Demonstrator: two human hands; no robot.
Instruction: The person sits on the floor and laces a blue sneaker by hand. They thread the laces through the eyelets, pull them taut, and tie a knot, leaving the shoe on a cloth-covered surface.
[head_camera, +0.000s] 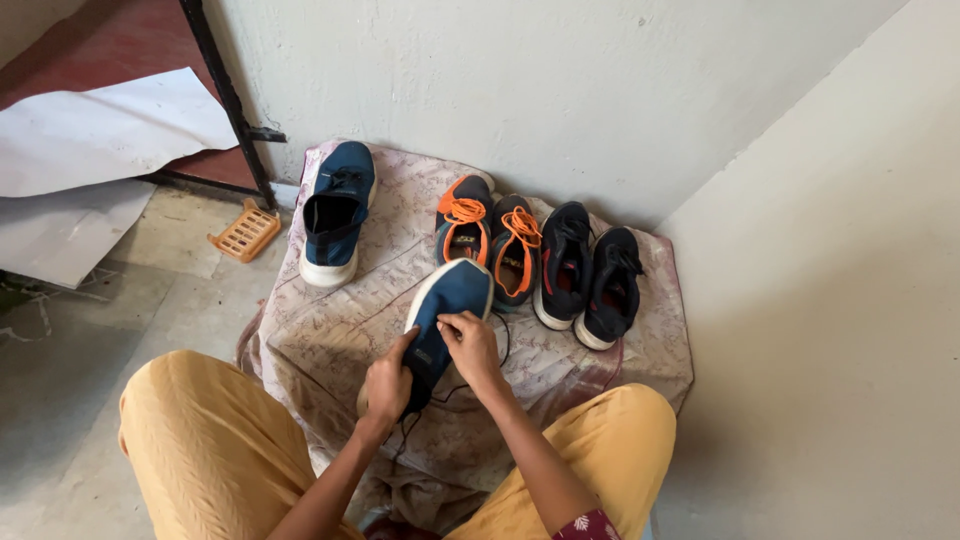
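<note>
I hold a blue sneaker (448, 298) with a white sole over a patterned cloth (330, 330) on the floor. My left hand (388, 382) grips the shoe's heel end from the left. My right hand (470, 345) pinches at the shoe's top, where a thin black lace (500, 340) trails out. The matching blue sneaker (336, 212) lies apart at the cloth's far left. My knees in yellow trousers (210, 440) frame the cloth.
A dark pair with orange laces (490, 235) and a black pair (590, 275) stand in a row at the cloth's back. An orange plastic grid piece (245, 231) lies left by a black metal frame (228, 95). White walls close the corner.
</note>
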